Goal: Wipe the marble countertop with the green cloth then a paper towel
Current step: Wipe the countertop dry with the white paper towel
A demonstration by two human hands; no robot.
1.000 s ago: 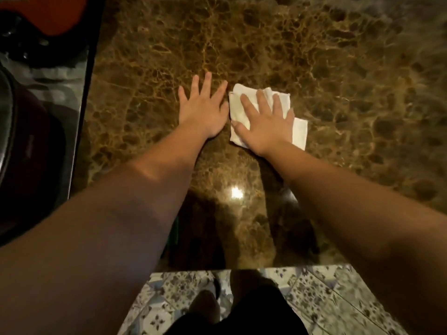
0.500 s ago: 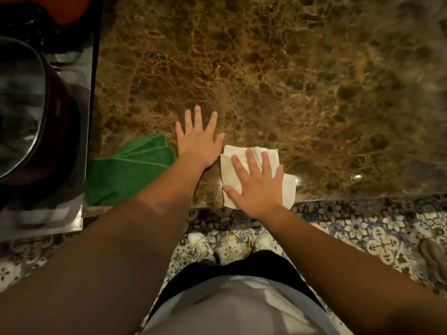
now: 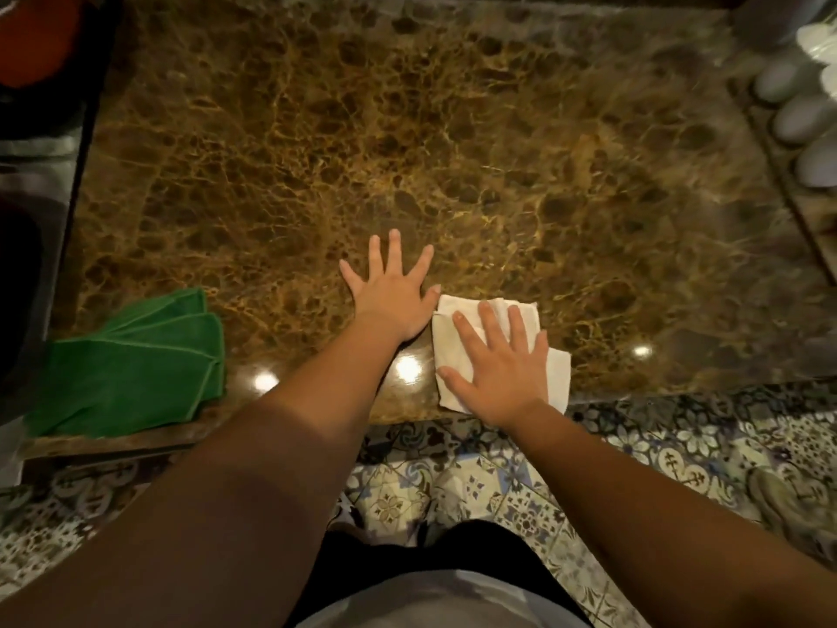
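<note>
The brown marble countertop (image 3: 407, 151) fills the upper view. My right hand (image 3: 498, 369) lies flat, fingers spread, pressing a folded white paper towel (image 3: 559, 373) onto the marble at the near edge. My left hand (image 3: 392, 301) rests palm down on the bare stone just left of the towel, thumb touching the towel's corner, holding nothing. The folded green cloth (image 3: 136, 364) lies on the counter's near left corner, apart from both hands.
A dark sink (image 3: 27, 219) borders the counter on the left, with a red object (image 3: 36, 34) at the top left. Pale eggs in a tray (image 3: 797, 115) sit at the far right. Patterned floor tiles (image 3: 679, 446) and a shoe (image 3: 788, 505) lie below the edge.
Both hands have drawn back from mid-counter to the near edge, the right one dragging the paper towel along. The green cloth has come into view on the left.
</note>
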